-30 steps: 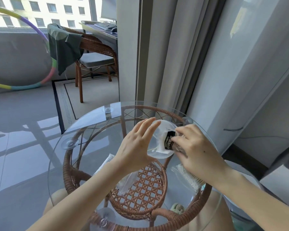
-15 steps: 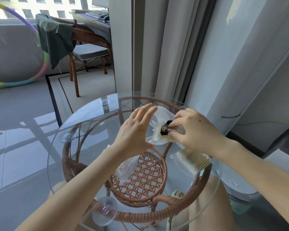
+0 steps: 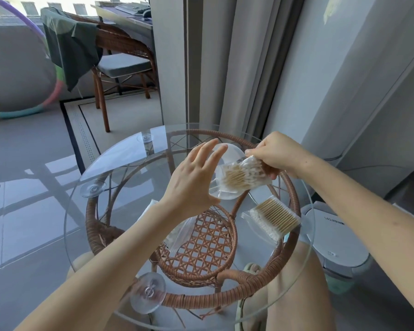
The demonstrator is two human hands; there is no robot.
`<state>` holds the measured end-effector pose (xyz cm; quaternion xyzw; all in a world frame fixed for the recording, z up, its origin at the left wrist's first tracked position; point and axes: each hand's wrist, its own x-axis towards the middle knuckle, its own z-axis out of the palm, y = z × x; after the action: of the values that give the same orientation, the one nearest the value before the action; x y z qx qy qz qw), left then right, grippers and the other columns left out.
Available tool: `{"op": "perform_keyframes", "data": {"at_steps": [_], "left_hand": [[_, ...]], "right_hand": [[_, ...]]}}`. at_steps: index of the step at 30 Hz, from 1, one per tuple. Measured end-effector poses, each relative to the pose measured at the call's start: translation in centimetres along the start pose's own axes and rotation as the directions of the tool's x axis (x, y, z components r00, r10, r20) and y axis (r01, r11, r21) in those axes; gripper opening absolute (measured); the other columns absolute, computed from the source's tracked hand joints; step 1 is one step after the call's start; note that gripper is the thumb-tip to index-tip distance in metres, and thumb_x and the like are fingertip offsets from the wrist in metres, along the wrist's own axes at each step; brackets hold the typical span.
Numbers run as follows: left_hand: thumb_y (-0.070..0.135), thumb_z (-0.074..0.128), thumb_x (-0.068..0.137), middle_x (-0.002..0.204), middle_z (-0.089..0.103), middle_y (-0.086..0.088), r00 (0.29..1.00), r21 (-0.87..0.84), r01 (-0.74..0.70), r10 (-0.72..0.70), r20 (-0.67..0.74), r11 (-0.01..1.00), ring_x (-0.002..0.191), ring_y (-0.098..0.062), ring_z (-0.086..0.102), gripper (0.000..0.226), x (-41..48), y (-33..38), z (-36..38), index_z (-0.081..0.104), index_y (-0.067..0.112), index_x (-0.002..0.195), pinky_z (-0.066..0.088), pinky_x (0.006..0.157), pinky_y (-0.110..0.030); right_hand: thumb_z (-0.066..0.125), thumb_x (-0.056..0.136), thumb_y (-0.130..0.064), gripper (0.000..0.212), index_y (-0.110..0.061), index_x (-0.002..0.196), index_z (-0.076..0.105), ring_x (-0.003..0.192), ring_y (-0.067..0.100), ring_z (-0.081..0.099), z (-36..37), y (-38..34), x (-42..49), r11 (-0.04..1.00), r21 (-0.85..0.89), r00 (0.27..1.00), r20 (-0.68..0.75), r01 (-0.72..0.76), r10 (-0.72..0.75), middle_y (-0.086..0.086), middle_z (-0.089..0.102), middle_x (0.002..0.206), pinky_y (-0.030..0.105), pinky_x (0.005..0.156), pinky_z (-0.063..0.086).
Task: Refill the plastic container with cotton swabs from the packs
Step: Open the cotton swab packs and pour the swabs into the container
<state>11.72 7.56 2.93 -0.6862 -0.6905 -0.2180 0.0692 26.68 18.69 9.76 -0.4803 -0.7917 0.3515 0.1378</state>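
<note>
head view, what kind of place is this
Probably a home, perhaps an enclosed balcony or sunroom: a glass-topped rattan table, a rattan chair, a robot vacuum on the floor and a hula hoop.

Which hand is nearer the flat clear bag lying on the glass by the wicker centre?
Left. The left hand is just beyond the clear bag, its forearm crossing over it; the right hand is farther right, gripping a swab pack.
</note>
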Motion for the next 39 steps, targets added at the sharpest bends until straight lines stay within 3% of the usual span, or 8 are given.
{"op": "perform_keyframes", "data": {"at_steps": [6,13,19,25,27,31,35,39], "left_hand": [[0.045,0.082,0.059,0.156,0.016,0.000,0.999,0.001,0.016,-0.016,0.030,1.000,0.140,-0.022,0.021,0.111,-0.1,-0.2,-0.4,0.016,0.025,0.146,0.035,0.106,-0.037],[0.045,0.082,0.057,0.154,0.015,0.005,0.986,-0.152,0.132,-0.114,0.118,0.980,0.138,-0.018,0.024,0.114,-0.2,-0.9,-1.2,0.012,0.030,0.145,0.033,0.107,-0.035],[0.039,0.083,0.059,0.148,0.025,0.007,0.937,-0.399,0.273,-0.149,0.316,0.875,0.127,-0.014,0.035,0.108,-0.5,-1.5,-1.9,0.018,0.029,0.144,0.033,0.096,-0.024],[0.035,0.077,0.067,0.152,0.021,0.010,0.914,-0.457,0.269,-0.075,0.399,0.848,0.139,-0.016,0.022,0.096,-0.4,-1.2,-3.1,0.020,0.029,0.145,0.019,0.115,-0.036],[0.025,0.068,0.069,0.148,0.033,0.008,0.933,-0.510,0.300,-0.136,0.334,0.806,0.134,-0.024,0.034,0.080,-0.1,-1.0,-3.6,0.033,0.028,0.140,0.029,0.109,-0.037],[0.023,0.067,0.076,0.141,0.043,0.008,0.981,-0.200,0.167,-0.143,0.130,0.966,0.134,-0.015,0.034,0.064,0.8,-0.9,-3.7,0.043,0.025,0.135,0.019,0.114,-0.030],[0.040,0.071,0.072,0.140,0.041,0.003,0.969,-0.369,0.241,-0.244,0.040,0.898,0.130,-0.016,0.036,0.077,0.9,-0.8,-3.5,0.035,0.021,0.137,0.027,0.106,-0.028],[0.052,0.070,0.069,0.104,0.052,0.001,0.868,-0.549,0.335,-0.478,-0.137,0.766,0.100,-0.017,0.049,0.055,0.9,0.7,-3.5,0.048,0.015,0.103,0.039,0.081,-0.024]], "right_hand": [[0.054,0.092,-0.021,0.040,-0.001,0.057,0.053,0.035,0.024,0.052,0.3,0.5,0.2,0.998,-0.051,0.999,-0.019,0.029,-0.030,0.015,0.045,0.056,0.030,0.048,0.045],[0.053,0.093,-0.022,0.044,0.021,0.086,0.058,0.045,0.024,0.050,0.9,1.4,0.1,0.982,0.181,0.999,0.011,-0.043,0.041,0.020,0.055,0.070,0.019,0.031,0.039],[0.056,0.091,-0.021,0.032,0.008,0.081,0.065,0.044,0.021,0.045,0.5,1.2,0.1,0.973,0.227,0.999,0.038,-0.047,0.039,0.018,0.053,0.067,0.018,0.031,0.031],[0.054,0.088,-0.011,0.020,0.001,0.074,0.062,0.038,0.016,0.047,-0.3,0.1,0.6,0.962,0.242,0.989,0.099,-0.127,0.106,0.012,0.050,0.057,0.014,0.033,0.025],[0.050,0.088,-0.006,0.024,-0.002,0.066,0.060,0.039,0.017,0.053,-0.7,-0.2,0.8,0.943,0.289,0.983,0.121,-0.165,0.135,0.011,0.054,0.054,0.015,0.034,0.030],[0.041,0.088,-0.001,0.026,-0.003,0.076,0.064,0.042,0.014,0.062,-1.3,0.0,0.9,0.835,0.469,0.953,0.223,-0.288,0.204,0.007,0.064,0.055,0.018,0.037,0.046],[0.045,0.091,-0.009,0.022,-0.006,0.080,0.064,0.049,0.015,0.060,-0.7,1.4,0.3,0.669,0.652,0.931,0.314,-0.356,0.189,0.006,0.064,0.058,0.024,0.047,0.047],[0.047,0.093,-0.015,0.026,-0.007,0.074,0.062,0.039,0.012,0.057,0.9,2.0,-1.0,0.424,0.825,0.928,0.337,-0.373,0.161,0.005,0.064,0.052,0.016,0.034,0.042]]}}
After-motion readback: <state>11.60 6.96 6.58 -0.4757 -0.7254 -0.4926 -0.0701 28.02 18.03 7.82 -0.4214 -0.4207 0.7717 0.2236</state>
